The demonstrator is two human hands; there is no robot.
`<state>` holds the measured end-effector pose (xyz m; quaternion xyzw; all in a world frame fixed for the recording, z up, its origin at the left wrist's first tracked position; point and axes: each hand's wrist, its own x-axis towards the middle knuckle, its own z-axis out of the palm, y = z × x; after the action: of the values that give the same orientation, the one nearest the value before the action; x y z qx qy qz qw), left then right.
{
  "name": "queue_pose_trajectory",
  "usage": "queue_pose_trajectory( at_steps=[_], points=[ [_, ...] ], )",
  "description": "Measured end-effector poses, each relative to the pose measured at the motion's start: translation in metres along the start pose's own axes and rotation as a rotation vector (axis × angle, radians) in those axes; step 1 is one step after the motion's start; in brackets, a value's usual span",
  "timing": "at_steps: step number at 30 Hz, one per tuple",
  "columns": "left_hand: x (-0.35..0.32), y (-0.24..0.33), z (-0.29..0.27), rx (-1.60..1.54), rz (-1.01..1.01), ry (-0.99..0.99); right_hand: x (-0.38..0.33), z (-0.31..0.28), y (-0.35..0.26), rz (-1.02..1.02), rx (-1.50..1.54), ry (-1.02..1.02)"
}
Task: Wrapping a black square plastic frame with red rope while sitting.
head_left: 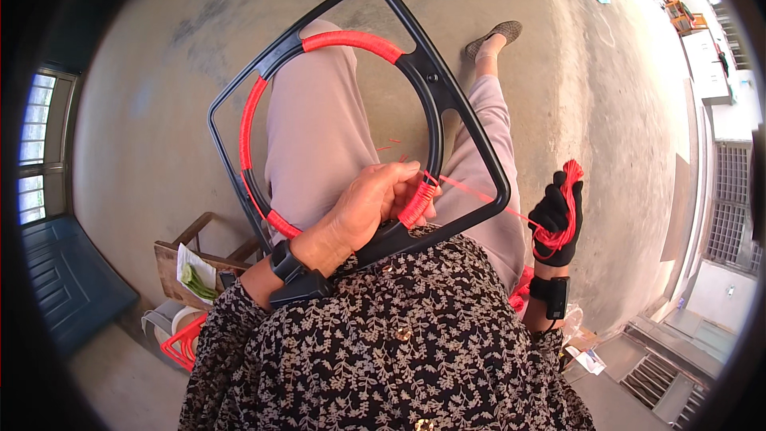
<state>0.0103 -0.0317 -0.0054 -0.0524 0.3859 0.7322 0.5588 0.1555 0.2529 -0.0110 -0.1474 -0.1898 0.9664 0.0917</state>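
A black frame with a round ring set inside it [471, 124] lies tilted across my lap. Red cord [351, 38] is wound tightly round parts of the ring at the top, the left and the lower left. My bare left hand [371, 203] is closed on the ring's lower right, where a short red winding [416, 204] sits between thumb and fingers. Out to the right, my right hand [554, 223], in a black glove, grips a looped bundle of red cord [570, 199]. One strand stretches taut from the winding to that hand.
A wooden stool [179, 267] with a white and green packet stands at my left, beside a red plastic basket [183, 343]. More red material [521, 291] lies by my right hip. Small red scraps are on the concrete floor [199, 56] between my legs.
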Motion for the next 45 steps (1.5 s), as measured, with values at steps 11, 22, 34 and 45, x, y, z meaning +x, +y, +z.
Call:
queue_pose_trajectory(
  at_steps=[11, 22, 34, 45],
  points=[
    [0.001, -0.005, 0.005, 0.059, 0.114, 0.054, -0.017, 0.006, 0.007, -0.051, -0.722, 0.477],
    [-0.003, -0.005, 0.009, 0.11, 0.257, 0.055, 0.047, 0.071, 0.067, 0.101, -1.194, -0.251],
    [-0.006, -0.001, 0.019, 0.078, 0.355, 0.086, 0.058, 0.075, 0.079, -0.131, -1.314, -0.595],
    [-0.002, -0.001, 0.011, -0.039, 0.161, 0.038, 0.092, 0.05, 0.101, 0.182, -0.441, -0.337]
  ],
)
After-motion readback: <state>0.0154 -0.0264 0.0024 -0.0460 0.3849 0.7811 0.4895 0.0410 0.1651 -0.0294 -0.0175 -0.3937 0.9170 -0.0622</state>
